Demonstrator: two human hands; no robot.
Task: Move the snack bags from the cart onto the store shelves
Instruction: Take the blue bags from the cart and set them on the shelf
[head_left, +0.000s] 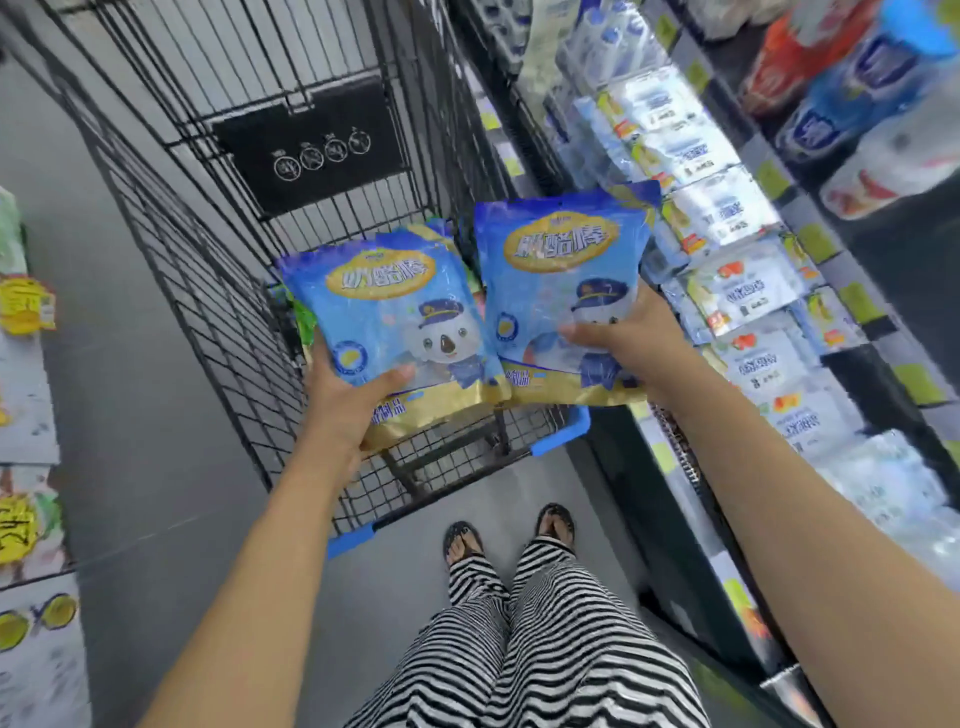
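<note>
Snack bags up, one each: our left hand (345, 400) grips the left bag (395, 322), right hand (623, 332) clamps the right bag (558, 270), above the cart (218, 291).

Two snack bags (395, 322) blue with gold bands and a white koala in navy cap; cart (218, 291) black wire, blue corner bumpers (561, 431); trousers (524, 639) black-and-white striped; floor (135, 364) grey

Grey aisle floor (156, 441); stocked shelving (779, 249) right, price-tagged display (26, 364) left.
</note>
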